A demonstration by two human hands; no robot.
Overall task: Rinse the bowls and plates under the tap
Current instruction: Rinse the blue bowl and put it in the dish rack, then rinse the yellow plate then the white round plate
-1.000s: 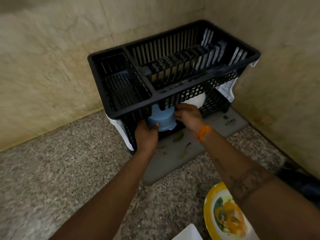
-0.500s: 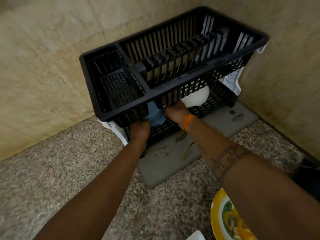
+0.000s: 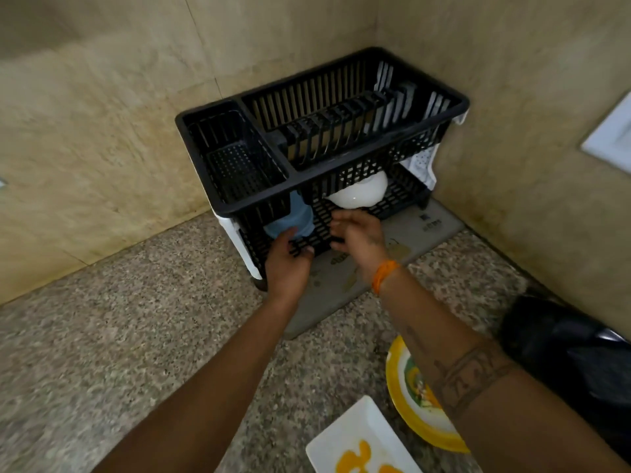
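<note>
I see a black two-tier dish rack (image 3: 321, 158) standing in the corner of a speckled stone bench (image 3: 102, 353), on a grey mat (image 3: 345, 295). On its lower shelf a pale blue bowl (image 3: 293, 218) sits upside down on the left, and a white bowl (image 3: 358, 194) lies upside down to its right, partly under the upper tray. My left hand (image 3: 288, 264) is at the front edge of the lower shelf, its fingertips touching or just short of the blue bowl's rim; the grip is loose, fingers relaxed and holding nothing. My right hand (image 3: 358, 238) hovers just in front of the white bowl, blurred, its grip spread apart and empty; an orange band (image 3: 384, 274) circles that wrist. Near the bottom edge, on the bench, a round plate with a yellow rim (image 3: 409, 404) lies partly under my right forearm, and a white rectangular plate (image 3: 358, 442) with orange smears lies just beside it. A dark glossy object (image 3: 563, 353) sits at the right, too dim to make out
</note>
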